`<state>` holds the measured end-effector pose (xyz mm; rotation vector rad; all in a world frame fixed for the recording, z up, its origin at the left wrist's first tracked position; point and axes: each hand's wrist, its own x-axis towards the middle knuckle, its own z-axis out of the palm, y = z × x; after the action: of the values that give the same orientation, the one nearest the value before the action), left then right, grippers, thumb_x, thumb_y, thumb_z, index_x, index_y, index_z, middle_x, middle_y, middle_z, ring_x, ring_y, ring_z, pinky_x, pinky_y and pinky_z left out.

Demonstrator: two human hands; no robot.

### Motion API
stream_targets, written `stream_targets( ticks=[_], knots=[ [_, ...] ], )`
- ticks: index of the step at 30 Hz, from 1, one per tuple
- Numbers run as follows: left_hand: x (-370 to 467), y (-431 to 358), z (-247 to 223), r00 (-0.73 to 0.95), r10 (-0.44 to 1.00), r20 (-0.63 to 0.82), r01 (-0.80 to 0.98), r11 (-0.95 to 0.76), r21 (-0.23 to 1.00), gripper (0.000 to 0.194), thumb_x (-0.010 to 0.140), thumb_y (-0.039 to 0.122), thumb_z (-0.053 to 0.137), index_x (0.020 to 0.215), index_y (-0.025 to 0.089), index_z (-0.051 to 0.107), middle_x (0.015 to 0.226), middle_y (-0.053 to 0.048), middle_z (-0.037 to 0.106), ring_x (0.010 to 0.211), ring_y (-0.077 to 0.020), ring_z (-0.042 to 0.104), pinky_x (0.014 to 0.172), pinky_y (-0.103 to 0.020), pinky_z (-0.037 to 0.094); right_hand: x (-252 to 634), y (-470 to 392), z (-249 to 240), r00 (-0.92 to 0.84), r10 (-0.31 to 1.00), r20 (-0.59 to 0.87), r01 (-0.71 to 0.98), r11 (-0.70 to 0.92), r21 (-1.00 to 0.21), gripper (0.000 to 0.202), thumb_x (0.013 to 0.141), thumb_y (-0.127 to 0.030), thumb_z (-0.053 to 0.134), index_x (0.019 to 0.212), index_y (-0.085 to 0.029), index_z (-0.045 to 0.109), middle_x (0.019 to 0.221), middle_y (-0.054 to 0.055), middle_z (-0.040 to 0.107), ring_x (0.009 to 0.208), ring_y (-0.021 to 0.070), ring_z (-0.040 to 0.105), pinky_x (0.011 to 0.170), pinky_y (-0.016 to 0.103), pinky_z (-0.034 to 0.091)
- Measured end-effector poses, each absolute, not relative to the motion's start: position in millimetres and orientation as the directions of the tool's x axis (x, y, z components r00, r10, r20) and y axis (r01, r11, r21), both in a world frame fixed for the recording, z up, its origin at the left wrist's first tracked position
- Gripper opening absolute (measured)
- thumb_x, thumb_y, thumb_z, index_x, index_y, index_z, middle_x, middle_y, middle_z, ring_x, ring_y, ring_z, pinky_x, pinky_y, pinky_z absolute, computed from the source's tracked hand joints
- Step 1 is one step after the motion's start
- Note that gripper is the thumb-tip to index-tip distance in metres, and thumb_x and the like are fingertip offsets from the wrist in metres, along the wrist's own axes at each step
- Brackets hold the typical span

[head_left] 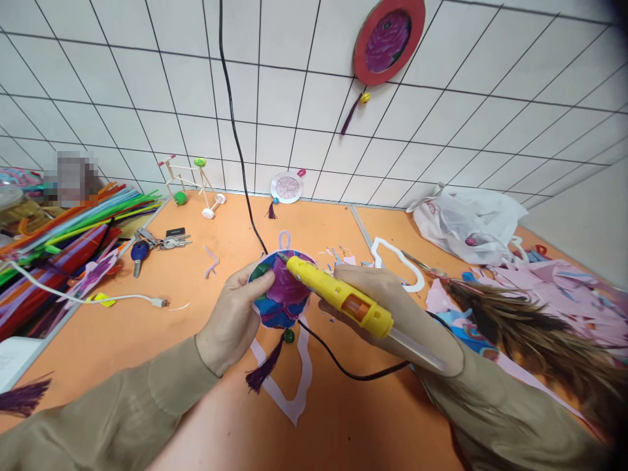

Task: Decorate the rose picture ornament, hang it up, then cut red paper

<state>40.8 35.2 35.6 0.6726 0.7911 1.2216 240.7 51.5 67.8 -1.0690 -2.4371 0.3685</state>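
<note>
My left hand (234,313) grips a round ornament (280,302) by its left side, thumb on its face. The ornament has a purple flower print on blue and green, a pale loop (285,240) on top, and a green bead (288,336) with a dark purple tassel (265,366) below. In my right hand (377,294) is a yellow hot glue gun (338,294), fingers wrapped round it. Its nozzle points at the upper part of the ornament; whether it touches, I cannot tell. A clear glue stick (417,350) sticks out of its rear. Under the ornament lies a pale paper offcut (294,409).
Pipe cleaners (73,242) in many colours, keys (140,250) and a white cable (98,299) lie left. A stick model (189,186) and a white round ornament (288,188) stand by the tiled wall. Right are a plastic bag (466,219), paper scraps (554,301) and brown feathers (530,340).
</note>
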Motion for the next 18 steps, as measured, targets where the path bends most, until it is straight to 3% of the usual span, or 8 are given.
stream_targets(
  ticks=[6,18],
  knots=[
    [40.4,36.2,36.1,0.129,0.983,-0.13,-0.566,0.181,0.804,0.015,0.074,0.028,0.074,0.08,0.014,0.074,0.071,-0.005,0.07,0.063,-0.0178,0.064,0.062,-0.029,0.051,239.7,50.3,69.4,-0.623,0.737,0.262,0.591,0.663,-0.459,0.011,0.076,-0.016,0.051,0.066,-0.02,0.051,0.063,0.002,0.055,0.054,0.0138,0.049,0.052,0.028,0.035],
    [40.3,35.9,35.4,0.109,0.986,-0.126,-0.586,0.166,0.793,0.014,0.073,0.026,0.075,0.08,0.014,0.075,0.07,-0.005,0.071,0.063,-0.016,0.063,0.062,-0.027,0.05,242.9,51.3,69.0,-0.597,0.749,0.287,0.643,0.66,-0.388,0.017,0.078,-0.02,0.052,0.063,-0.02,0.044,0.057,0.0,0.051,0.048,0.0118,0.045,0.049,0.026,0.031]
  ],
)
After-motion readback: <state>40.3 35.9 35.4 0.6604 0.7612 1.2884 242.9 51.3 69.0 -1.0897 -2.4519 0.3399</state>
